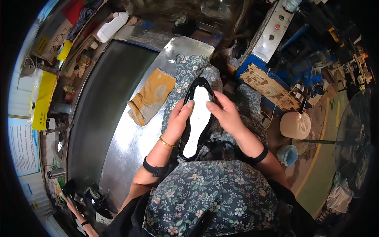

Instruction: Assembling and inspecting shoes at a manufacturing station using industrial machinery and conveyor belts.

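Note:
A black shoe upper (201,82) points its toe away from me, with a white sole-shaped piece (199,112) lying along its middle. My left hand (179,119) is closed on the shoe's left edge, thumb pressed on the white piece. On the other edge, my right hand (228,115) grips it, its thumb also on the white piece. Both hands' fingertips are hidden beneath the shoe. Under it, dark floral fabric (215,193) covers my lap. Left of the shoe, a yellow-and-grey cloth (152,94) lies on a shiny metal tabletop (122,148).
A dark conveyor belt (98,98) runs along the left, beside a shelf with a white jug (112,27) and a yellow box (42,100). Another person's arm (83,221) reaches in lower left. At right stand a machine control panel (272,29), a plastic container (295,125) and a fan (355,142).

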Tool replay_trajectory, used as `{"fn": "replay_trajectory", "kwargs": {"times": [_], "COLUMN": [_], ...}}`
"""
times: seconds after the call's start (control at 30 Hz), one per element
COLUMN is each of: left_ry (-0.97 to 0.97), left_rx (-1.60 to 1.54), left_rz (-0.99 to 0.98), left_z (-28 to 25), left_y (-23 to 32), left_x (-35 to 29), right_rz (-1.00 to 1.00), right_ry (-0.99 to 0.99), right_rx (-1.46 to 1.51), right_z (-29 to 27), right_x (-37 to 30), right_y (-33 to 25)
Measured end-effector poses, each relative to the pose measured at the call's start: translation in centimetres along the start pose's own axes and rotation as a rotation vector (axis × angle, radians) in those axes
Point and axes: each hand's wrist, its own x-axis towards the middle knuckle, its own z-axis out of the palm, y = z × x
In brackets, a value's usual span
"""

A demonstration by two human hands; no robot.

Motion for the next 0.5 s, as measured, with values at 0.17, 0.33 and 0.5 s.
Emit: {"fn": "replay_trajectory", "kwargs": {"times": [0.17,0.33,0.5], "left_ry": [0.047,-0.020,0.166], "left_rx": [0.155,0.052,-0.172], "left_rz": [0.121,0.089,0.132], "left_z": [0.3,-1.3,-2.5], "left_y": [-0.3,0.5,0.6], "left_x": [-0.7,-2.5,-3.7], "right_rz": [-0.016,-0.003,-0.074], "right_ry": [-0.074,-0.206,-0.475], "right_rx": [-0.148,0.146,0.100], "right_z": [-1.3,-0.5,1.3], "right_x": [-1.1,-2.3,-4.7], "right_y": [-2.1,-0.8,1.0]}}
